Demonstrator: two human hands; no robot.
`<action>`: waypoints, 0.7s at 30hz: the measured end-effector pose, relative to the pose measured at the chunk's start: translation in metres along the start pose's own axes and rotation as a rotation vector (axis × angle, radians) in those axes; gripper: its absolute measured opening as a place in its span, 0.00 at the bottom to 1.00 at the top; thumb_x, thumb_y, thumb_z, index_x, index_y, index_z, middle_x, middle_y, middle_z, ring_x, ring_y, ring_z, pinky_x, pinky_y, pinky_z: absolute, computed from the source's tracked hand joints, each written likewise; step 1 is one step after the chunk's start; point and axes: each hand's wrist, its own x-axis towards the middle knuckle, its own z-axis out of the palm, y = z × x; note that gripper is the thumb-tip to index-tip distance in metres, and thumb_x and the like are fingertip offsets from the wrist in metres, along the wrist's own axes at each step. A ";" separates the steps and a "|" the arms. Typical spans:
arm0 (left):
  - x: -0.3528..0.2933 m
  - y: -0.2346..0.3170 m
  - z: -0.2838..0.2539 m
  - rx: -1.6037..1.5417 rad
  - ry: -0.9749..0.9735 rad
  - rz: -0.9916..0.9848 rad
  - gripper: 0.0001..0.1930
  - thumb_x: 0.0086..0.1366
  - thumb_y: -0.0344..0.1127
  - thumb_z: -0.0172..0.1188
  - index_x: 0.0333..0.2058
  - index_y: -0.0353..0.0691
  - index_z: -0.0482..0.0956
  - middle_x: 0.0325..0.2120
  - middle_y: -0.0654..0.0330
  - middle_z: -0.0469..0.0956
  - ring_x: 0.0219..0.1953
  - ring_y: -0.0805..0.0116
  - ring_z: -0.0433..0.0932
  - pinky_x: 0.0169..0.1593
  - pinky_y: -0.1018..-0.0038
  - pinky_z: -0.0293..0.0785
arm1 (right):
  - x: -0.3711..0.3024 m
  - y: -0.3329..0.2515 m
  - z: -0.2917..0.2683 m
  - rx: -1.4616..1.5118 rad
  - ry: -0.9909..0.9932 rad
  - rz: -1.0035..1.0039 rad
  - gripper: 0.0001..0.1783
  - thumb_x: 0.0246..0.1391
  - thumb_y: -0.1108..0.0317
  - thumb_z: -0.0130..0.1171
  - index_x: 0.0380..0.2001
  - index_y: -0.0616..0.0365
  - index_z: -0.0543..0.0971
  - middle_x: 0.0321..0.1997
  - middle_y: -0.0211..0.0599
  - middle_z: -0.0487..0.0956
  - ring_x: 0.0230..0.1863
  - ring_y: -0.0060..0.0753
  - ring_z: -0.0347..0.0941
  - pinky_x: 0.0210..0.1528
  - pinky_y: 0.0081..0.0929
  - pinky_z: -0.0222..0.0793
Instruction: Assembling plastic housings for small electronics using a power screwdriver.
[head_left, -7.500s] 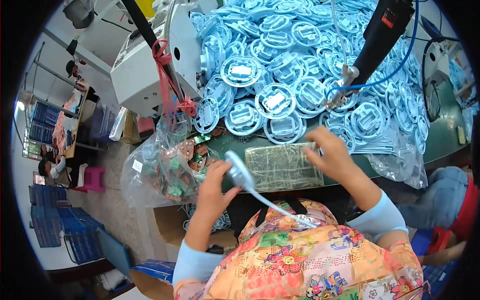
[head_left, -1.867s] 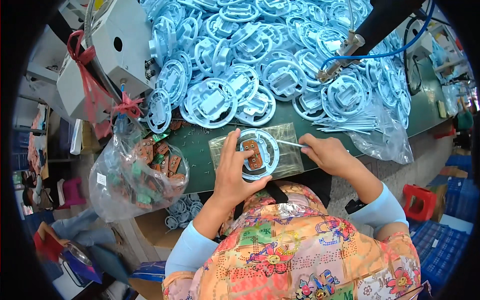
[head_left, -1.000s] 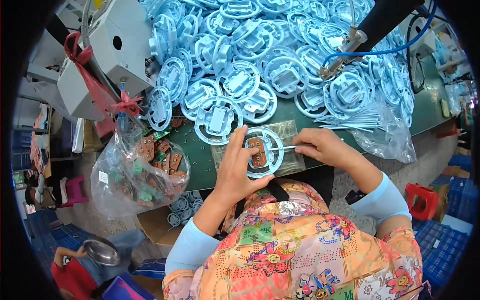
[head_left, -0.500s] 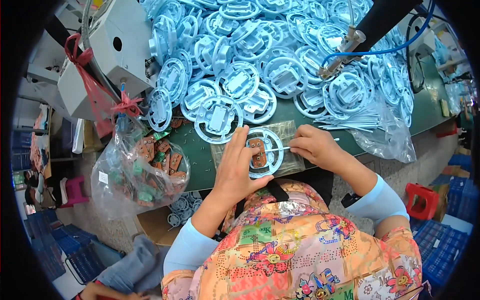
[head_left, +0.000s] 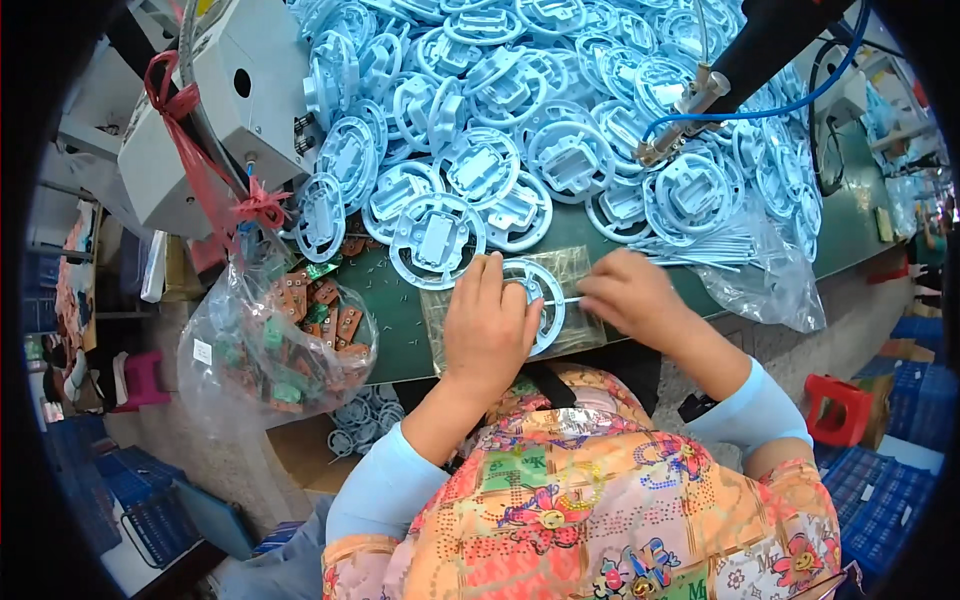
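Observation:
A light-blue round plastic frame (head_left: 556, 322) lies on a taped, brownish mat (head_left: 585, 337) at the table's near edge. My left hand (head_left: 487, 325) is closed over its left half, fingers together, and hides the frame's middle. Between the fingertips of my right hand (head_left: 632, 298) is a thin pale rod (head_left: 564, 301), whose left end reaches across the frame's right rim. Just beyond my left fingertips rests another round frame (head_left: 437, 243).
A large pile of light-blue frames (head_left: 480, 165) covers the far table. Loose pale rods (head_left: 695, 253) lie by a clear bag (head_left: 785, 290). At left are a bag of brown and green circuit boards (head_left: 300, 345) and a grey machine box (head_left: 225, 120). A metal fixture (head_left: 685, 115) overhangs the right.
My left hand has moved over the frame, its thumb drawn up from the lower rim, and now covers the brown board. My right hand still pinches the rod. The bystander's forearm at lower left is gone.

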 end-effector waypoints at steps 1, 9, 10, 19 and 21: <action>0.002 0.001 -0.002 -0.002 -0.001 0.003 0.14 0.50 0.33 0.71 0.29 0.37 0.73 0.49 0.40 0.73 0.53 0.41 0.72 0.53 0.56 0.71 | 0.004 0.002 -0.015 -0.011 0.171 -0.021 0.09 0.46 0.73 0.66 0.32 0.58 0.77 0.35 0.36 0.75 0.37 0.41 0.73 0.37 0.36 0.69; -0.003 -0.002 0.003 -0.052 0.012 -0.035 0.14 0.50 0.32 0.71 0.28 0.39 0.73 0.49 0.40 0.73 0.53 0.41 0.72 0.53 0.56 0.71 | 0.089 0.043 -0.163 0.673 0.700 0.044 0.28 0.55 0.72 0.54 0.58 0.69 0.65 0.54 0.49 0.73 0.56 0.41 0.72 0.59 0.41 0.68; -0.002 -0.001 0.003 -0.058 0.022 -0.027 0.14 0.50 0.32 0.71 0.28 0.39 0.73 0.49 0.40 0.73 0.53 0.41 0.72 0.53 0.56 0.71 | 0.091 0.048 -0.168 0.719 0.611 0.062 0.27 0.55 0.71 0.54 0.58 0.68 0.66 0.51 0.48 0.75 0.54 0.40 0.74 0.60 0.38 0.67; -0.007 -0.003 0.001 -0.085 0.031 -0.036 0.14 0.49 0.32 0.71 0.28 0.39 0.73 0.49 0.41 0.73 0.53 0.43 0.72 0.53 0.58 0.71 | 0.134 -0.041 -0.163 0.725 0.738 0.047 0.21 0.53 0.69 0.56 0.49 0.65 0.69 0.36 0.45 0.76 0.34 0.35 0.77 0.41 0.33 0.75; -0.005 -0.003 0.002 -0.083 0.033 -0.042 0.14 0.49 0.33 0.71 0.28 0.39 0.73 0.49 0.41 0.74 0.53 0.43 0.72 0.53 0.58 0.71 | 0.129 -0.017 -0.152 0.938 0.480 -0.082 0.31 0.61 0.54 0.53 0.59 0.66 0.65 0.42 0.49 0.78 0.40 0.36 0.78 0.45 0.34 0.76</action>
